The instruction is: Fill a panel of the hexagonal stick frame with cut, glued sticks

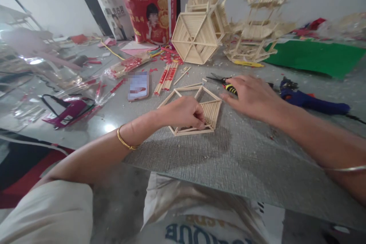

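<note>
head view: at centre, your left hand (183, 112) pinches its fingertips together at the stick hexagon (212, 109); right of centre, your right hand (251, 93) covers pliers (231, 89), finger grip unclear.

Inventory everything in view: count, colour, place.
Stick frame: 1, pale, table centre
Hand tool: 1, black and yellow, right
Phone: 1, pale, left of frame
Loose sticks: several, pale, behind frame
Packaged sticks: several, mixed, behind phone
Stick models: at least 2, pale, back
Bags: 2, red and white, back
Corded tool: 1, blue, right
Sheet: 1, green, back right
Slim item: 1, yellow, by sheet
Pouch: 1, purple, left
Table: 1, grey, beneath
Blurred clutter: uncounted, mixed, far left
Left hand: 1, bare, on frame
Right hand: 1, bare, at hand tool
</note>
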The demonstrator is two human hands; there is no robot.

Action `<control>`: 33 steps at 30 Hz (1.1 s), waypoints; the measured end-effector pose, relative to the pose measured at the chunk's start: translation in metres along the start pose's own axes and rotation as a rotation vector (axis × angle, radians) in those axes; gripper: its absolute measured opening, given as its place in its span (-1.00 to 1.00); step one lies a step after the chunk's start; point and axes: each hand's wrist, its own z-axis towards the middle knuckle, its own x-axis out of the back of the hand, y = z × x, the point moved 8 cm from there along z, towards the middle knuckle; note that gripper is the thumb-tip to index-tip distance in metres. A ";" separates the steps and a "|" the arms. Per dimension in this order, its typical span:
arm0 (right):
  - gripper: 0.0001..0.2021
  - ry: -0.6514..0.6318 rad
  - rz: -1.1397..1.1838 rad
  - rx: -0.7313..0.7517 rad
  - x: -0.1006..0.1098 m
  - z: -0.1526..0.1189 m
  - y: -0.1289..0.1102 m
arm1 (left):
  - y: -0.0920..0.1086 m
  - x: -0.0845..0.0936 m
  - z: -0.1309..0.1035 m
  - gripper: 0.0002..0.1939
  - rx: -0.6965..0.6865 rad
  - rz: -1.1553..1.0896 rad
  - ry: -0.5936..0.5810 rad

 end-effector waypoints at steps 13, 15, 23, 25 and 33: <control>-0.68 0.005 0.200 0.462 0.011 -0.038 -0.062 | 0.001 -0.003 0.000 -0.87 -0.035 0.153 -0.023; -0.68 -0.011 0.218 0.477 0.011 -0.039 -0.065 | 0.000 -0.004 0.000 -0.86 -0.032 0.134 -0.029; -0.69 -0.101 0.170 0.498 0.002 -0.043 -0.069 | 0.001 -0.004 0.001 -0.92 -0.015 -0.010 -0.033; -0.68 -0.129 0.156 0.501 0.000 -0.043 -0.070 | 0.000 -0.006 0.001 -0.92 -0.003 -0.027 -0.052; -0.72 -0.137 0.168 0.535 -0.001 -0.044 -0.071 | 0.002 -0.009 0.000 -0.86 -0.030 0.081 -0.128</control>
